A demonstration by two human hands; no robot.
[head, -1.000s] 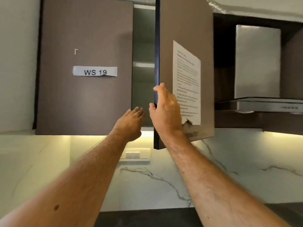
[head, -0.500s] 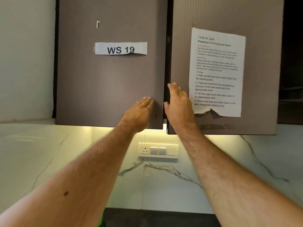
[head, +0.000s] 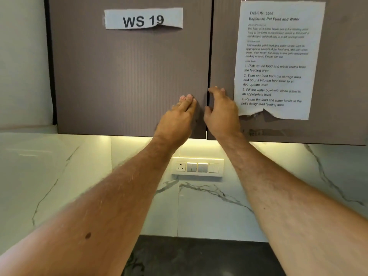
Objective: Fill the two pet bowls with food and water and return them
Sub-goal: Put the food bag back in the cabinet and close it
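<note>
Left hand (head: 177,118) and right hand (head: 221,114) flat on upright cabinet doors (head: 129,76).

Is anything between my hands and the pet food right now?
Yes. Both cupboard doors, left and right, are shut, with your left hand and right hand against them. No pet food or bowls are in view.

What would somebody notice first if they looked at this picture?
Probably the two bare arms reaching up, with the left hand and right hand side by side at the seam between two brown cupboard doors. Next, the big "WS 19" label taped high on the left door. On the right door hangs a printed task sheet with a torn bottom edge.
</note>
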